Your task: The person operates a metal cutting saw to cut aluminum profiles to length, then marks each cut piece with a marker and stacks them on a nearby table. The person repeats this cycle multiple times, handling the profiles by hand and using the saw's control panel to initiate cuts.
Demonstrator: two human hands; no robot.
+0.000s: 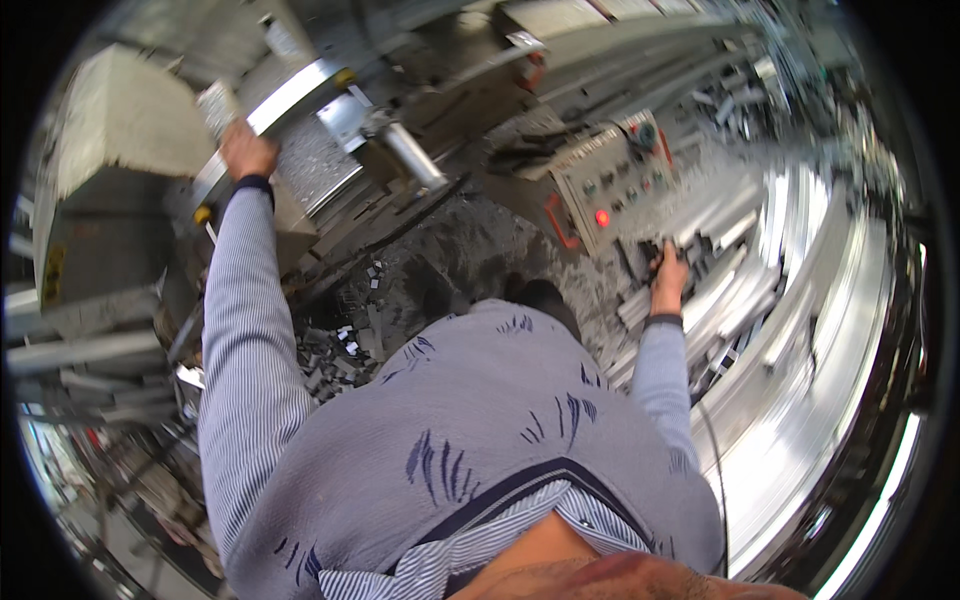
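My left hand (248,152), arm stretched forward, is closed over a shiny metal bar (295,95) that lies across a machine bed (318,165). Its fingertips are partly hidden. Right beside that hand, a pale block (217,108) stands against the bar. A clamp with a silver cylinder (412,155) sits to the right of the bed. Off to my right, my right hand (668,272) has its fingers curled at a heap of short dark metal offcuts (700,255). Something dark shows at its fingertips, too small to name.
A control box (615,180) with knobs, a lit red button and orange handles stands ahead of my right hand. Long silver metal profiles (800,400) fill the right side. A big pale machine housing (125,130) rises at left. Small offcuts (335,365) litter the floor.
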